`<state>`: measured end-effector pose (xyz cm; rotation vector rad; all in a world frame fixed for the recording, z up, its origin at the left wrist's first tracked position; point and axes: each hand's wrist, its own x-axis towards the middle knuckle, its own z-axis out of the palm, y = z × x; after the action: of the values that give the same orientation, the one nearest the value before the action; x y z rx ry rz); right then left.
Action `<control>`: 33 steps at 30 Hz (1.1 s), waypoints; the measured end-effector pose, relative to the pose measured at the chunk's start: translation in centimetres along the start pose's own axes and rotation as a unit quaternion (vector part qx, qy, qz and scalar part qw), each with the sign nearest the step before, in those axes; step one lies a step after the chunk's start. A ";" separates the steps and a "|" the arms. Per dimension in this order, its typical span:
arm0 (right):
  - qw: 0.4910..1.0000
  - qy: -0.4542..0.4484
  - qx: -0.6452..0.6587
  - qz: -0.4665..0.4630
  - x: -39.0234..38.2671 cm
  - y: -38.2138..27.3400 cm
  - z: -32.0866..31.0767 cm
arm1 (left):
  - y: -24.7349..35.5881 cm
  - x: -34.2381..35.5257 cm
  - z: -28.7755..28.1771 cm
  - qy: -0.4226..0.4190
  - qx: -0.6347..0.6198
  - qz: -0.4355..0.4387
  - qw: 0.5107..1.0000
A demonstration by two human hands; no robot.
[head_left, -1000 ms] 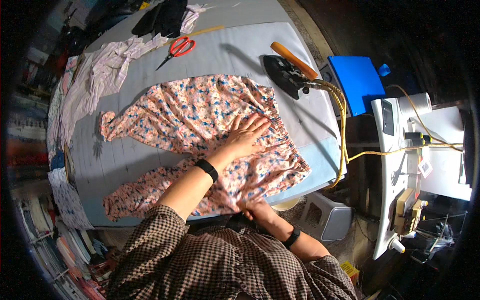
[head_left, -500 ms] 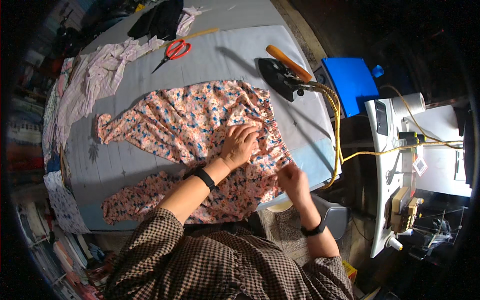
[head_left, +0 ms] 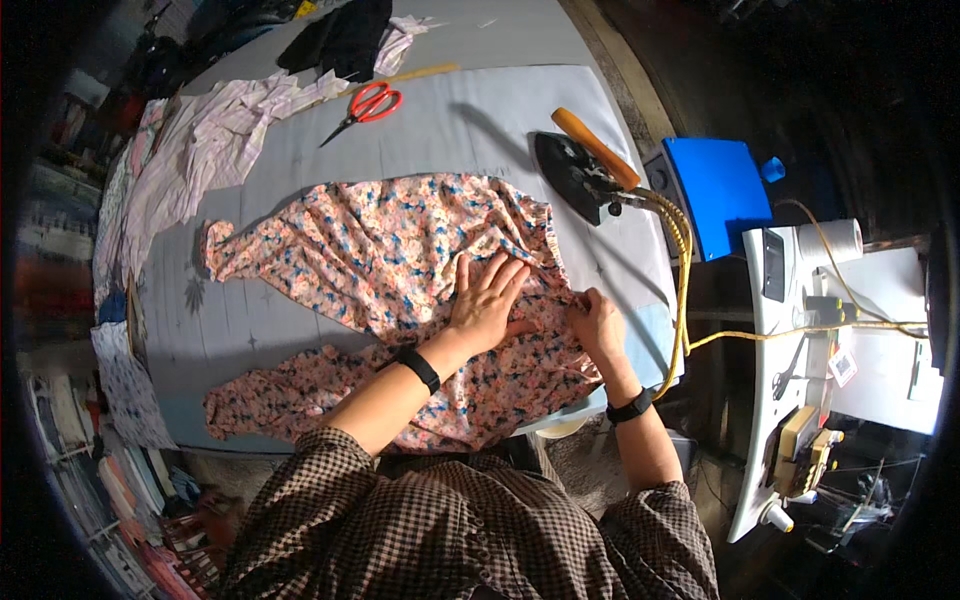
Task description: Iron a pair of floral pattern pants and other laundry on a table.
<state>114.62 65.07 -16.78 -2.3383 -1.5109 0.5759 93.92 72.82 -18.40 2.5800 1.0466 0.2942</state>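
Note:
A pair of floral trousers (head_left: pixel 370 250) with a gathered elastic waistband lies across the grey-covered table, its legs pointing left and its waist to the right. Flat on the cloth near the waist rests my left hand (head_left: pixel 488 308), fingers spread. My right hand (head_left: pixel 597 322) is closed on the waistband at the near right, pinching its edge between thumb and fingers. Beyond the waist, an iron (head_left: pixel 577 170) with an orange-brown handle sits on the table, well apart from both hands.
Red-handled scissors (head_left: pixel 370 104) lie at the far left, beside a crumpled striped shirt (head_left: pixel 225 140) and a dark cloth (head_left: pixel 340 40). A yellow cord (head_left: pixel 686 270) runs from the iron past the table's right edge. Farther right stand a blue box (head_left: pixel 715 195) and a white sewing machine (head_left: pixel 760 400).
My right hand has moved a little up along the waistband, still gripping it. My left hand's fingers have spread apart. The whole view has shifted slightly.

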 end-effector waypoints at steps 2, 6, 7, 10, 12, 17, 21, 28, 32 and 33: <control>0.999 -0.028 0.033 0.003 0.9 -1.6 -0.8 | -0.5 -0.1 0.8 -0.004 0.076 0.009 0.997; 0.986 -0.092 0.137 0.039 4.7 -4.3 -0.3 | 0.5 0.7 -0.9 -0.130 0.097 -0.022 0.987; 0.987 -0.074 0.136 0.031 5.6 -3.6 0.9 | 0.7 0.8 -0.7 -0.128 0.097 -0.020 0.987; 0.994 0.010 0.111 -0.008 7.0 -2.3 1.8 | 0.6 0.9 -0.9 -0.114 0.074 0.002 0.991; 0.995 0.076 0.069 -0.020 6.8 -2.6 2.0 | 0.6 0.9 -1.4 -0.121 0.030 -0.008 0.992; 0.976 0.150 0.058 -0.144 3.9 -3.1 -0.4 | 1.0 0.7 -0.8 -0.062 0.017 -0.026 0.998; 0.946 0.066 -0.075 -0.310 -0.3 -0.2 0.4 | 1.6 1.7 1.2 0.086 -0.152 -0.004 0.985; 0.928 -0.089 -0.096 -0.349 -2.8 0.3 -0.8 | 2.9 2.7 2.3 0.047 -0.073 -0.036 0.996; 0.912 -0.178 -0.143 -0.342 -1.8 -0.1 -1.6 | 2.2 2.6 4.4 0.031 0.241 -0.022 0.970; 0.919 -0.115 -0.124 -0.355 -1.3 -0.2 -1.7 | 2.6 3.0 3.9 0.031 0.238 -0.022 0.970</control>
<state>114.78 63.93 -14.97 -1.6976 -2.4836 0.4885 98.92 72.25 -20.79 2.9753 1.3328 0.1210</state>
